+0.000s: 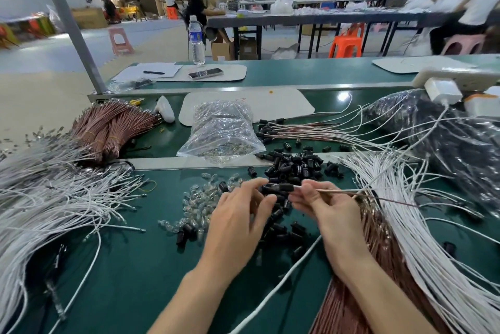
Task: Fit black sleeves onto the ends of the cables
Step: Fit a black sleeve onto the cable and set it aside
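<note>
The left hand [238,214] pinches a black sleeve [281,187] onto the cable [338,191] end clamped by the right hand [324,205] above the counter [130,266], so judging by the few sleeved cables [273,128] behind the loose sleeve pile [295,165], the big white bundles [422,239] look undone.

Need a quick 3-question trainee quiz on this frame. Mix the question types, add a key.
1. True or false: the right hand pinches a thin cable, and the left hand holds a black sleeve at that cable's end.
2. The pile of loose sleeves lies: A) on the table, just beyond the hands; B) hanging from a hook; C) stacked in a tray.
3. Fill in: the loose cables fanned out at the far left are ___ in colour.

Key: 1 true; 2 A; 3 white.
</note>
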`<state>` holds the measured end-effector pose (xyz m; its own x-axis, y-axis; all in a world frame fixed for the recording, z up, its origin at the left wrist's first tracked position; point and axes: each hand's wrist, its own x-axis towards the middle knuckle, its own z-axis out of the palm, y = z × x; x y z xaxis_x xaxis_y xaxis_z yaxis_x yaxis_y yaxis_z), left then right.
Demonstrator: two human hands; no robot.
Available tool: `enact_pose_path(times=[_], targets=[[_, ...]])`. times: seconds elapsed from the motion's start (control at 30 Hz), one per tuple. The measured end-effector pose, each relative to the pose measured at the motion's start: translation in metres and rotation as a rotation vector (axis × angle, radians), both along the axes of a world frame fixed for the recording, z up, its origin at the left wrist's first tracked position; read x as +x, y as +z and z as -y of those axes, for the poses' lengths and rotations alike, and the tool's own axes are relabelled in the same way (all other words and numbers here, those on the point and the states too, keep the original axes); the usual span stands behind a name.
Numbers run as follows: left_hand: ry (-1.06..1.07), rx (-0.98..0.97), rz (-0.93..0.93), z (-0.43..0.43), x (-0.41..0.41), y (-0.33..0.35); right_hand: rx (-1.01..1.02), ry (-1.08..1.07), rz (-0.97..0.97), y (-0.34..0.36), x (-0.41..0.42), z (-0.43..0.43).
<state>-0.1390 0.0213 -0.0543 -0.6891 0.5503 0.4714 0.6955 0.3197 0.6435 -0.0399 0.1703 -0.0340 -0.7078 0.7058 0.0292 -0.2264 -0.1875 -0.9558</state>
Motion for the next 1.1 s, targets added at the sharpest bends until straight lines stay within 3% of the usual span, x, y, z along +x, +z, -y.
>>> enact_pose_path(times=[0.47,0.73,1.1], targets=[[0.229,-0.179,-0.254,-0.011,0.01,0.009,-0.019,0.185,-0.028,0.003,-0.001,0.014],[0.214,-0.155,-0.248,-0.011,0.006,0.004,0.074,0.247,0.009,0.0,0.001,0.013],[0.152,-0.099,-0.254,-0.008,0.004,0.001,-0.017,0.33,-0.052,-0.009,-0.002,0.008]])
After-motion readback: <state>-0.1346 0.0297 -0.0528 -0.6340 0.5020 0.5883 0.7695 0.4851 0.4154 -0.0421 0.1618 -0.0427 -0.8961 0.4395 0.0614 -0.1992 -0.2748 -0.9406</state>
